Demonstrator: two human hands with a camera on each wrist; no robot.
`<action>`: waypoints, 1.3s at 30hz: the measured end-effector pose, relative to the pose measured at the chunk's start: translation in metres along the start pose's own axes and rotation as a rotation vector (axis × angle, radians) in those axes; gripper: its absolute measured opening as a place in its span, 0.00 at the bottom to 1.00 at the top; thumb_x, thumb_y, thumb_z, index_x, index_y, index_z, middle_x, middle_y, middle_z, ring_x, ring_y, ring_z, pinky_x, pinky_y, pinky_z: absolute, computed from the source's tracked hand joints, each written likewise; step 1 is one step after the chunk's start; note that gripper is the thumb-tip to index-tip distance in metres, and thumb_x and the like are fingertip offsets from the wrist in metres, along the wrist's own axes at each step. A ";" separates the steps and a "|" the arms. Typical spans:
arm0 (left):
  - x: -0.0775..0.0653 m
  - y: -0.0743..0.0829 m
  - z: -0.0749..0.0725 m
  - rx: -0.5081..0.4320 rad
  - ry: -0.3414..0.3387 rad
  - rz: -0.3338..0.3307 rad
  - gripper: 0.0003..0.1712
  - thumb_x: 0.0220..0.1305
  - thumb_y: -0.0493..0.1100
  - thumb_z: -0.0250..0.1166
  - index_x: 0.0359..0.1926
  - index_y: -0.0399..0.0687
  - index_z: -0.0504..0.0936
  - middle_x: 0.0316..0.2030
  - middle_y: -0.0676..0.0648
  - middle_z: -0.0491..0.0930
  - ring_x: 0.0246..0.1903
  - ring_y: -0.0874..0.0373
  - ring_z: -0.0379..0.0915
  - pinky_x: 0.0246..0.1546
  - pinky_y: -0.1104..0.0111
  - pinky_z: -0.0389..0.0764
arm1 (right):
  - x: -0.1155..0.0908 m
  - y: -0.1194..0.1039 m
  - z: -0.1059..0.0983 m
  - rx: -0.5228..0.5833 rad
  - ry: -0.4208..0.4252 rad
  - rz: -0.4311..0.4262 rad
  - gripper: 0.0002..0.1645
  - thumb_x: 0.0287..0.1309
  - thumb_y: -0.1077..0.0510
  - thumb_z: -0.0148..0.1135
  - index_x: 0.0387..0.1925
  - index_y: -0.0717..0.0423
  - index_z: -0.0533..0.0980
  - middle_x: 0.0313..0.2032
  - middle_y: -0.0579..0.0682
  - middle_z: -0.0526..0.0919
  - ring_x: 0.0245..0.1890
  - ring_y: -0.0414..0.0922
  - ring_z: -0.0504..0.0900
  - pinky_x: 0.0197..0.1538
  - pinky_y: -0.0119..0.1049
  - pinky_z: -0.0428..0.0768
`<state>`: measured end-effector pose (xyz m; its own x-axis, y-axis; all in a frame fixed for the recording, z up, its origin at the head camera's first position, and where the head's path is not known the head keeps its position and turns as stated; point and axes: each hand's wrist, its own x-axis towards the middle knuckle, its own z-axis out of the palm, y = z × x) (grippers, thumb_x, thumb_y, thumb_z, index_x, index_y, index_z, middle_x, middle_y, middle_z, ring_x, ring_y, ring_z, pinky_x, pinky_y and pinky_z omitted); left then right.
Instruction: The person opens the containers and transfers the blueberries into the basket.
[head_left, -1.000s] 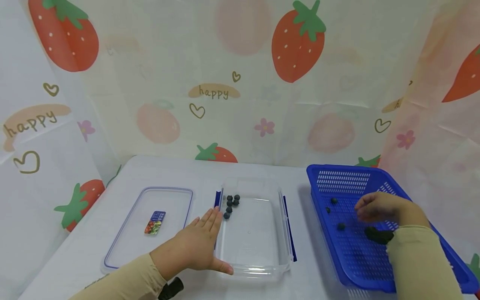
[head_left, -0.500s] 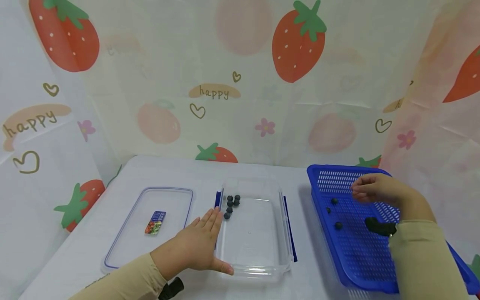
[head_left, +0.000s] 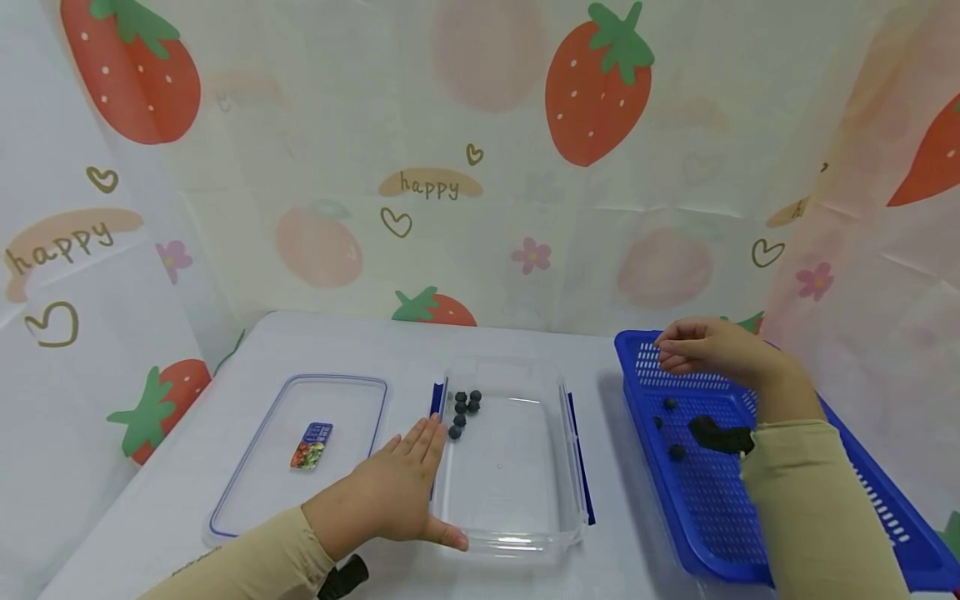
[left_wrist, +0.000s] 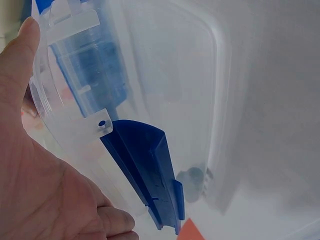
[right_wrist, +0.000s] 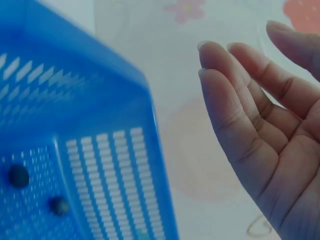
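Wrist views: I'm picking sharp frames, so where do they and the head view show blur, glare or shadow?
Head: near-edge glare on the clear container, soft shadow left of the blue basket; left wrist: berries hazy through the container; right wrist: berries in the basket blurred, right hand crisper.

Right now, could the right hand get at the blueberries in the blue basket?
Probably yes: the right hand hovers near the far end of the blue basket, whose open top leaves the blueberries uncovered.
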<state>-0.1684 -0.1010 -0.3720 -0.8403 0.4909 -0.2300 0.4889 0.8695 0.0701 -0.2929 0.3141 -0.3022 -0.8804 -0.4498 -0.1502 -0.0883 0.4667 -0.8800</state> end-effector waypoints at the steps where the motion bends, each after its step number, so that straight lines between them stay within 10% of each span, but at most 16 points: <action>1: 0.000 0.000 0.000 0.002 0.001 0.000 0.73 0.35 0.85 0.48 0.69 0.35 0.44 0.70 0.37 0.40 0.69 0.45 0.34 0.63 0.51 0.52 | 0.003 -0.002 0.002 -0.003 0.001 -0.003 0.20 0.65 0.56 0.51 0.48 0.71 0.67 0.40 0.55 0.77 0.41 0.45 0.80 0.46 0.38 0.78; 9: 0.001 0.000 0.001 -0.006 0.000 -0.004 0.74 0.34 0.86 0.47 0.70 0.35 0.44 0.70 0.37 0.40 0.69 0.45 0.33 0.63 0.50 0.52 | 0.030 -0.014 0.025 -0.011 0.009 -0.024 0.24 0.64 0.55 0.52 0.51 0.73 0.66 0.45 0.68 0.73 0.45 0.54 0.78 0.49 0.45 0.77; 39: 0.003 0.000 0.000 -0.003 0.006 -0.012 0.75 0.32 0.86 0.47 0.70 0.36 0.45 0.70 0.38 0.42 0.69 0.45 0.35 0.63 0.50 0.54 | 0.107 -0.058 0.151 0.063 -0.017 -0.062 0.12 0.61 0.57 0.56 0.39 0.63 0.76 0.37 0.63 0.79 0.36 0.49 0.82 0.44 0.40 0.80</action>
<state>-0.1704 -0.0993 -0.3727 -0.8474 0.4808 -0.2253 0.4780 0.8755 0.0706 -0.3117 0.1239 -0.3352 -0.8660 -0.4896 -0.1014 -0.1127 0.3888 -0.9144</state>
